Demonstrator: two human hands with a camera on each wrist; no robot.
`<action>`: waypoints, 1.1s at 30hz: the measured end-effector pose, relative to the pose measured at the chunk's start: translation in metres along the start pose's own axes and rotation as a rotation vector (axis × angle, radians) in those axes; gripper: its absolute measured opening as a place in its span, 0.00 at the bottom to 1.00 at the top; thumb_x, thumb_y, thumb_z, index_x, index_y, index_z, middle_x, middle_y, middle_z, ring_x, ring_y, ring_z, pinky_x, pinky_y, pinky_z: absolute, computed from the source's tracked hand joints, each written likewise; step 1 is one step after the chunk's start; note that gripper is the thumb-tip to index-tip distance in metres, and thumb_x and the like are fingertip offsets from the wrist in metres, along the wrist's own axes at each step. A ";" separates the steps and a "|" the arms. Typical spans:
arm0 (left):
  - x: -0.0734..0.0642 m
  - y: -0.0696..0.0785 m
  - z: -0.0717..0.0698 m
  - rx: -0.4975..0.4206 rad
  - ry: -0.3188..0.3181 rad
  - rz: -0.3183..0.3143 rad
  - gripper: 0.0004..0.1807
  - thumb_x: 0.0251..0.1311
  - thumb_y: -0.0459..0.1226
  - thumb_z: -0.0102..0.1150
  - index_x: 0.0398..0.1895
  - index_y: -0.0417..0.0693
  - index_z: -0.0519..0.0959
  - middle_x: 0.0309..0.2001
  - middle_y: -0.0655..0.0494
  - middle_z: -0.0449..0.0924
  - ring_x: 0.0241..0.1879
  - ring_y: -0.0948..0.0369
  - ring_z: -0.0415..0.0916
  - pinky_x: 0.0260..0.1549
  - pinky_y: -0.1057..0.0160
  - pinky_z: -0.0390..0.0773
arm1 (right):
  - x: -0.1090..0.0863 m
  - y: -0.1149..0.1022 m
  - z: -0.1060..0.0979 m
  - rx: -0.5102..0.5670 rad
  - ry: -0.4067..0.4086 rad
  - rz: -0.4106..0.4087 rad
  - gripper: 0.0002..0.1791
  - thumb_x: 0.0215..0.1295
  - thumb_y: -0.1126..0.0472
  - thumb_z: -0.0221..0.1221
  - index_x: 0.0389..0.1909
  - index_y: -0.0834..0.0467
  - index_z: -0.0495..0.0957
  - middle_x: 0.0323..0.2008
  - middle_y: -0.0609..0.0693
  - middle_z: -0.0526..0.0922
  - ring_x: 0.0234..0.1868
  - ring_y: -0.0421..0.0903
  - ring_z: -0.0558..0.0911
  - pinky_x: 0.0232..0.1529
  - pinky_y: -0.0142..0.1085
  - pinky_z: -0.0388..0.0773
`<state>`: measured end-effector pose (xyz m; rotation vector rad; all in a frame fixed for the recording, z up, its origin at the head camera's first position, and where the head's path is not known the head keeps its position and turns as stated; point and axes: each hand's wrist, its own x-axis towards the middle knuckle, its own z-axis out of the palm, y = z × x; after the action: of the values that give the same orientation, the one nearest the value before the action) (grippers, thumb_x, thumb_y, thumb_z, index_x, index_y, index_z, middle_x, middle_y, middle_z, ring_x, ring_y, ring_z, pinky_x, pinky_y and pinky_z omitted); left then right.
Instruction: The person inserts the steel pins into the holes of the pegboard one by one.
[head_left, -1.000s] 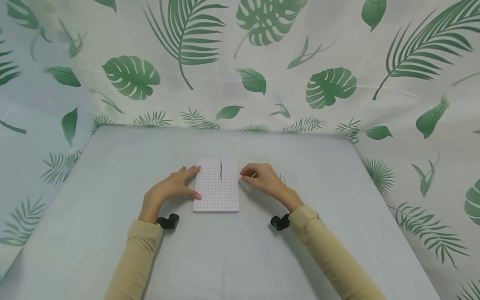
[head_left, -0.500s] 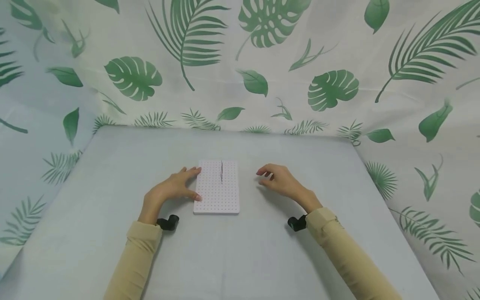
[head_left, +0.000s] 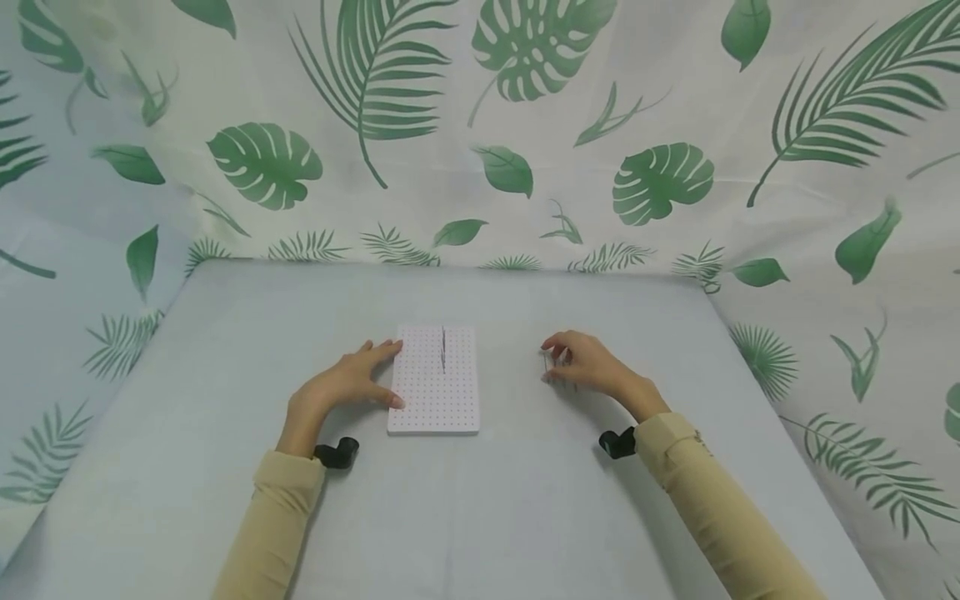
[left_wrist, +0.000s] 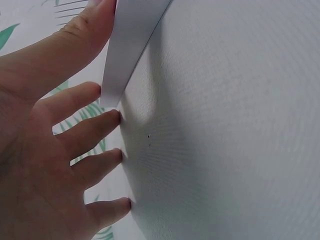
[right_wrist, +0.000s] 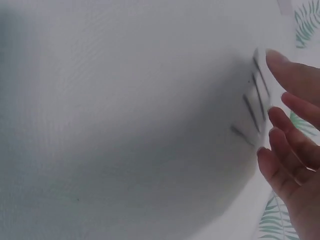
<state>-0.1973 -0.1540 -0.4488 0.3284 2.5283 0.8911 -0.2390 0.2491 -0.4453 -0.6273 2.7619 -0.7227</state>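
A white board dotted with small holes (head_left: 433, 400) lies on the table, and several thin dark pins (head_left: 443, 350) stand in a row in its upper part. My left hand (head_left: 345, 377) rests against the board's left side, thumb and fingers spread. In the left wrist view the thumb lies along the board's edge (left_wrist: 132, 50) and the other fingertips touch the table. My right hand (head_left: 592, 362) is right of the board, over several loose thin pins (right_wrist: 254, 102) lying on the table. Its thumb and fingers are bent but apart, near the pins and not pinching one.
A pale cloth covers the table (head_left: 465, 517). Behind it and at both sides hangs a white curtain with green leaves (head_left: 510, 167). A black wrist camera (head_left: 337, 454) sits at the left cuff, another (head_left: 618, 443) at the right.
My right hand has moved right, away from the board, and come down over the loose pins, its thumb and fingers now spread apart. The left hand stays against the board.
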 end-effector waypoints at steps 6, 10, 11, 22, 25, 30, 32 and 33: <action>0.001 0.001 -0.004 0.008 0.007 0.014 0.56 0.53 0.47 0.77 0.82 0.46 0.55 0.83 0.43 0.47 0.82 0.38 0.35 0.76 0.30 0.37 | 0.006 0.004 -0.002 -0.042 -0.015 0.028 0.30 0.58 0.60 0.74 0.61 0.65 0.79 0.45 0.60 0.83 0.41 0.50 0.78 0.42 0.41 0.78; 0.004 0.002 -0.004 0.019 0.014 0.014 0.56 0.53 0.47 0.77 0.82 0.46 0.55 0.82 0.43 0.48 0.82 0.38 0.35 0.76 0.30 0.37 | 0.006 0.007 -0.001 -0.028 -0.006 0.031 0.28 0.59 0.61 0.74 0.59 0.65 0.80 0.45 0.59 0.82 0.40 0.50 0.77 0.41 0.40 0.77; 0.005 0.002 -0.003 0.019 0.010 0.016 0.56 0.53 0.47 0.77 0.82 0.46 0.55 0.82 0.43 0.48 0.82 0.38 0.35 0.77 0.30 0.36 | 0.005 0.008 0.000 -0.020 -0.006 0.037 0.27 0.59 0.61 0.74 0.58 0.65 0.80 0.44 0.59 0.82 0.40 0.50 0.77 0.40 0.39 0.77; -0.003 0.001 0.001 -0.005 0.009 0.008 0.56 0.53 0.47 0.77 0.82 0.47 0.55 0.82 0.43 0.48 0.82 0.38 0.35 0.76 0.28 0.37 | 0.003 0.012 0.003 0.002 -0.028 -0.004 0.27 0.61 0.60 0.73 0.60 0.61 0.79 0.46 0.58 0.81 0.39 0.48 0.77 0.39 0.38 0.77; -0.006 0.002 -0.001 0.005 0.007 0.011 0.56 0.54 0.47 0.77 0.82 0.46 0.55 0.82 0.41 0.48 0.82 0.36 0.35 0.75 0.28 0.37 | 0.005 0.012 0.003 -0.002 -0.044 -0.018 0.28 0.61 0.60 0.73 0.62 0.60 0.79 0.46 0.58 0.81 0.39 0.48 0.76 0.39 0.37 0.76; -0.003 0.001 -0.001 0.005 -0.003 0.003 0.56 0.54 0.47 0.77 0.82 0.47 0.54 0.83 0.42 0.47 0.82 0.37 0.34 0.76 0.28 0.36 | 0.005 0.013 0.000 -0.023 -0.071 -0.046 0.28 0.62 0.60 0.72 0.64 0.57 0.79 0.43 0.57 0.80 0.37 0.46 0.75 0.37 0.37 0.75; -0.001 0.001 0.000 0.004 -0.005 0.000 0.56 0.54 0.47 0.77 0.82 0.47 0.55 0.83 0.43 0.47 0.82 0.38 0.34 0.76 0.28 0.37 | 0.004 0.014 -0.001 -0.025 -0.074 -0.043 0.27 0.62 0.61 0.72 0.62 0.57 0.80 0.43 0.57 0.80 0.37 0.47 0.76 0.37 0.37 0.76; -0.001 0.001 0.001 0.003 -0.005 0.003 0.56 0.54 0.47 0.77 0.82 0.47 0.55 0.83 0.43 0.47 0.82 0.38 0.34 0.76 0.28 0.37 | 0.004 0.015 -0.001 -0.021 -0.072 -0.036 0.26 0.62 0.61 0.72 0.61 0.57 0.80 0.43 0.57 0.80 0.38 0.47 0.76 0.38 0.37 0.76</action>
<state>-0.1965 -0.1531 -0.4484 0.3341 2.5256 0.8870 -0.2476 0.2593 -0.4522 -0.6944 2.7027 -0.6657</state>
